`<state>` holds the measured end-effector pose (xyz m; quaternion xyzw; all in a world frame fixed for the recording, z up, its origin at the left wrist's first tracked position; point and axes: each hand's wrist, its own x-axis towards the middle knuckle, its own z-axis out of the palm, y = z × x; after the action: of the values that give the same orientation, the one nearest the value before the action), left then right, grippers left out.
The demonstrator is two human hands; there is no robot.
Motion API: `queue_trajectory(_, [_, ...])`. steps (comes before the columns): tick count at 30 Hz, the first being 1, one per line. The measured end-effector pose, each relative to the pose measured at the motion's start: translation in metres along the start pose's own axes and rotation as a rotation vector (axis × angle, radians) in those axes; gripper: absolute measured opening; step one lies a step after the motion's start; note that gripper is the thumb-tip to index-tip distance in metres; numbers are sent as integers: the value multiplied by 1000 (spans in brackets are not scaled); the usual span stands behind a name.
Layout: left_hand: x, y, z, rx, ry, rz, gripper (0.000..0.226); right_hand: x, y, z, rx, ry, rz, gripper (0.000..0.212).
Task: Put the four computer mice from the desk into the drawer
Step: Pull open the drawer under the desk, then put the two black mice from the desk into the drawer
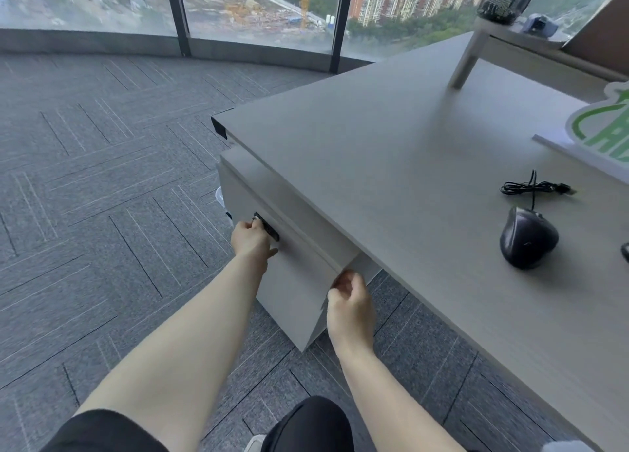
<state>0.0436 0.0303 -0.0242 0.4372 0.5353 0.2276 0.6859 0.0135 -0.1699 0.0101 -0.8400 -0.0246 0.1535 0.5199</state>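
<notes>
Opening step: left hand point(251, 239) fingers curl on the drawer point(289, 247) handle point(267, 227), right hand point(350, 307) grips its corner; next, pull, then fetch the mouse point(527, 239) at right.

Dark wired mouse point(528, 237) sits upright on the grey desk point(391, 165), well in from the near edge, its black cable point(536, 188) bundled just behind it. Edge of a second dark mouse point(625, 251) shows at far right, mostly cut off. Grey drawer point(296, 281) under the desk, front panel with black handle point(267, 227); looks slightly ajar.
</notes>
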Motion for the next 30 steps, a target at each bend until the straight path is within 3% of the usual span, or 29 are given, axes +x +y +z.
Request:
queue_trajectory(8, [-23, -14, -99, -47, 113, 0, 11, -63, -1, 9, -77, -369, -119, 7])
queue_trajectory(13, [-36, -21, -174, -51, 146, -8, 14, -110, 4, 27, -70, -580, -136, 14])
queue_trajectory(27, [-65, -29, -290, -39, 208, -8, 17, -184, 11, 70, -134, -867, -147, 21])
queue_trajectory(30, [-75, -23, -300, 108, 294, -5, 27, -190, 8, 68, -134, -904, -176, 21])
